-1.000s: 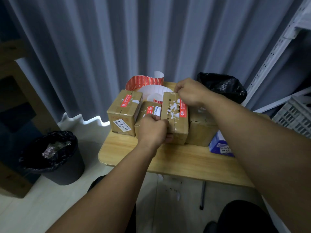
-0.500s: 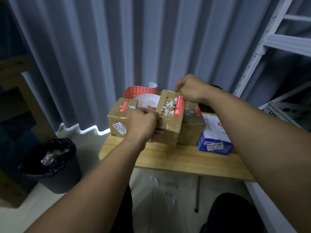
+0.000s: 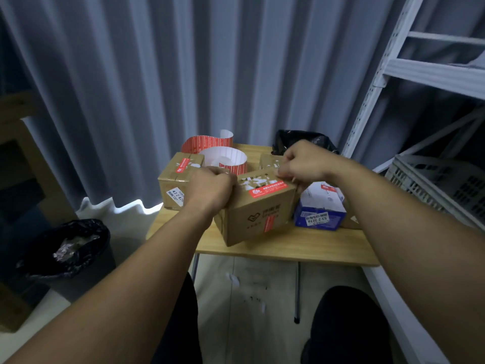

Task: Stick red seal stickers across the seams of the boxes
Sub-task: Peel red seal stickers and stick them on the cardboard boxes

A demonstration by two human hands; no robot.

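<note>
Cardboard box [image 3: 258,211] angled at frame centre on table [image 3: 315,248], red sticker [image 3: 267,189] along its top edge, left hand [image 3: 210,190] gripping its left side, right hand [image 3: 301,164] curled round its far right corner, roll [image 3: 223,158] behind.

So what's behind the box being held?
Behind the held box: the seal sticker roll and another cardboard box, mostly covered by the right hand. Any sticker on it is hidden.

Grey pleated curtains [image 3: 131,88] hang across the whole back wall, and daylight leaks in a bright strip under their hem [image 3: 126,208]. The room is dim. A wooden table [image 3: 315,248] on thin metal legs stands on a pale floor [image 3: 262,285]. A white metal shelf [image 3: 378,82] rises on the right above a grey crate [image 3: 441,185]. A black-lined bin [image 3: 70,256] sits on the left, beside wooden furniture [image 3: 15,132].
</note>
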